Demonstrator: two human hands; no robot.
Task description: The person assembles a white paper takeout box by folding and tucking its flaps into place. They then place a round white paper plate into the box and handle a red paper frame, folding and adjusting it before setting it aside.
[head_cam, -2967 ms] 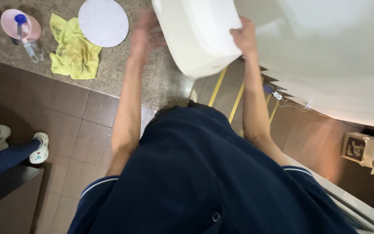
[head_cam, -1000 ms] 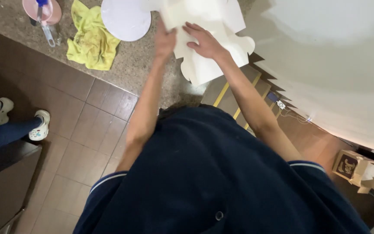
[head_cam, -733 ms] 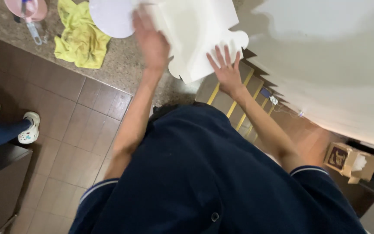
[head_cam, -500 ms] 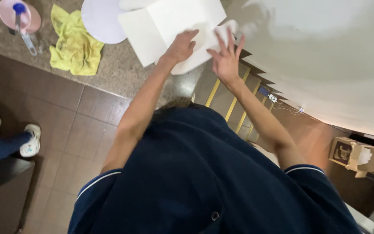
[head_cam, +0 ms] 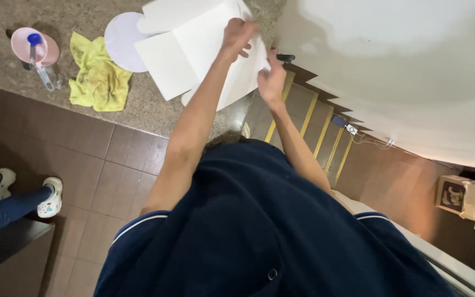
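Note:
A flat white cardboard box blank (head_cam: 193, 52) lies partly folded on the speckled stone counter (head_cam: 56, 16). My left hand (head_cam: 237, 36) grips the upper edge of a raised flap. My right hand (head_cam: 270, 77) pinches the blank's right edge just beside it. A round white disc (head_cam: 119, 41) lies partly under the blank's left corner.
A crumpled yellow cloth (head_cam: 97, 80) and a pink cup holding a blue-capped bottle (head_cam: 34, 49) sit at the counter's left. Another person's legs in white shoes (head_cam: 48, 198) stand on the brown tiled floor at left. A cardboard box (head_cam: 460, 195) sits at the right, beside stairs (head_cam: 303, 115).
The bulky white box seen earlier now lies flattened on the counter. Both hands have shifted from pressing it flat to gripping its right flaps, and the view has tilted down.

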